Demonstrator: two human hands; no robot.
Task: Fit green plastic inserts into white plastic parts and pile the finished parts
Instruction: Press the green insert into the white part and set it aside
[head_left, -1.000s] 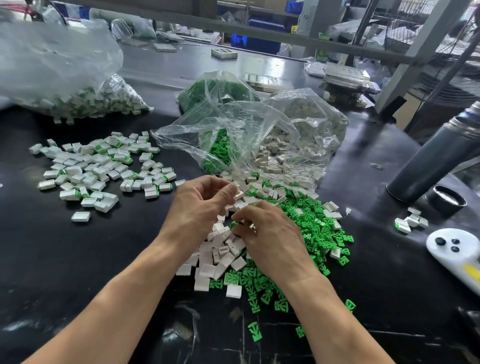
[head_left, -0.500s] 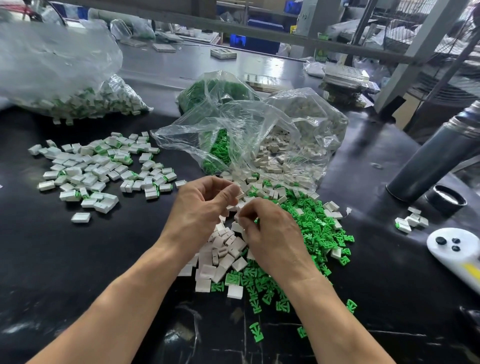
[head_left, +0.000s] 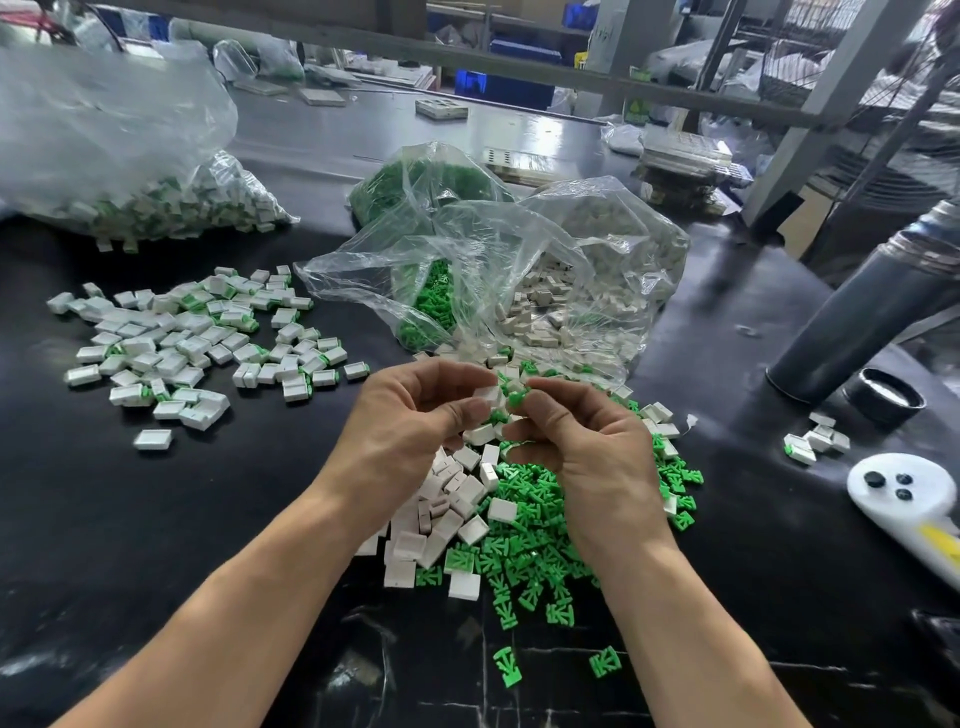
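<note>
Workshop: black worktable (head_left: 156, 545) under a grey frame, shelving and stacked trays behind.
Left hand: left hand (head_left: 410, 431) pinches a white plastic part (head_left: 487, 399) between thumb and fingertips, raised above the loose stock, likely so its opening faces the other hand.
Right hand: right hand (head_left: 582, 447) pinches a green insert (head_left: 516, 399) at its fingertips, touching or just beside the white part; whether it has entered I cannot tell.
Loose stock: unfilled white parts (head_left: 441, 514) and green inserts (head_left: 530, 551) lie mixed directly below the hands, apparently kept within reach of both.
Finished pile: finished parts (head_left: 197, 343), white with green showing, spread to the left, well apart from the stock, which keeps done work separate.
Open bag: clear bag (head_left: 498, 280) lies on its side, mouth toward the person, spilling green inserts and white parts.
Left bag: large bag (head_left: 114, 156) holds white-and-green pieces, seemingly assembled.
Rear bag: knotted bag (head_left: 415, 182) holds green pieces.
Right side: grey flask (head_left: 872, 306), its cap (head_left: 883, 400), a few parts (head_left: 815, 441) and a white controller (head_left: 914, 499).
</note>
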